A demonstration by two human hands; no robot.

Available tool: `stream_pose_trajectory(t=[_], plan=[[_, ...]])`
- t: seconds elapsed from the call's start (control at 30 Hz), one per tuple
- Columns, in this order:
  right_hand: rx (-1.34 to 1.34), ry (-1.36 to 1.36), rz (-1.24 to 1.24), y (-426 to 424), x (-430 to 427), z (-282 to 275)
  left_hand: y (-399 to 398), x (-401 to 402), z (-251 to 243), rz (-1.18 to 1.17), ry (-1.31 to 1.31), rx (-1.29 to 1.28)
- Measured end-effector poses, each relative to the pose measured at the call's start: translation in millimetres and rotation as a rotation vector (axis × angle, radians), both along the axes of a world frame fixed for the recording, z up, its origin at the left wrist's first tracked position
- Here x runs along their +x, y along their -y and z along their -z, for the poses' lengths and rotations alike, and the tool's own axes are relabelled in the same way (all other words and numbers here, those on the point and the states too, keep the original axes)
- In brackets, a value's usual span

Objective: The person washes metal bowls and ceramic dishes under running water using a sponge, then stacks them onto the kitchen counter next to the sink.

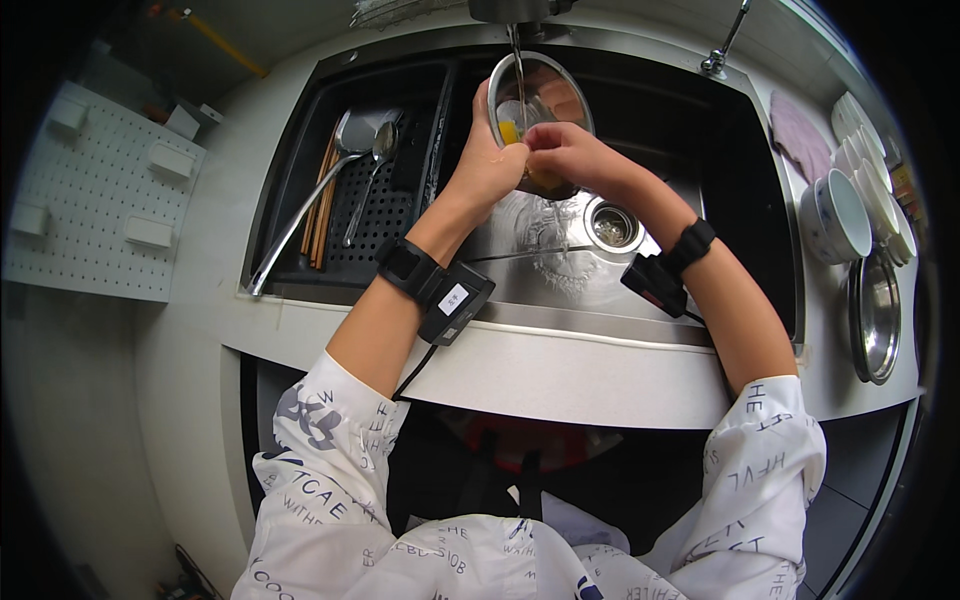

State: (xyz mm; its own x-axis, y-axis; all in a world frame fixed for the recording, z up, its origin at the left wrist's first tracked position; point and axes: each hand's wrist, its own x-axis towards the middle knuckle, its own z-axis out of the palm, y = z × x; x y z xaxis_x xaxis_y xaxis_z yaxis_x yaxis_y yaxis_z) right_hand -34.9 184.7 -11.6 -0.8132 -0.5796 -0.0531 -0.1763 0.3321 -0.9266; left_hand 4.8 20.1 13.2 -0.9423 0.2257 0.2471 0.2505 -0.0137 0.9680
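My left hand [491,161] grips a shiny metal bowl [576,86] by its left side. The bowl is tilted over the sink's main basin, its mouth turned towards me. A thin stream of water [519,82] falls from the faucet [510,9] into it. Inside the bowl's near side, my right hand [566,154] has its fingers curled in, closed on a yellow sponge [510,133]. Most of the sponge is hidden by my fingers. Water runs off below the bowl onto the basin floor [555,247], beside the drain [615,225].
In the left basin, a long-handled spatula [360,133], a spoon [384,142] and wooden chopsticks [322,214] lie on a perforated black tray [367,240]. Stacked bowls [836,214], metal pans [876,319] and a purple cloth [799,135] line the right counter. A white pegboard [97,187] stands left.
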Motion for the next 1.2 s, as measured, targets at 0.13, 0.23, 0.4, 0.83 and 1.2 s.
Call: stream_pose_trajectory(t=[0.13,0.23,0.4,0.83,1.2], plan=[[-0.628,0.547,0.19,-1,-7,10,-1,-2,4,0.005,0.046,0.053],[-0.858,0.74,0.197,-26,-10,-8,0,0,0,-0.038,0.082,0.121],[-1.008,0.704,0.324,-41,3,-46,4,-3,-4,-0.145,0.051,0.08],[-0.69,0.599,0.483,-50,-24,-12,9,-7,2,-0.158,0.008,0.079],[-0.251,0.288,0.725,-54,-25,0,10,-8,8,-0.14,-0.053,0.106]])
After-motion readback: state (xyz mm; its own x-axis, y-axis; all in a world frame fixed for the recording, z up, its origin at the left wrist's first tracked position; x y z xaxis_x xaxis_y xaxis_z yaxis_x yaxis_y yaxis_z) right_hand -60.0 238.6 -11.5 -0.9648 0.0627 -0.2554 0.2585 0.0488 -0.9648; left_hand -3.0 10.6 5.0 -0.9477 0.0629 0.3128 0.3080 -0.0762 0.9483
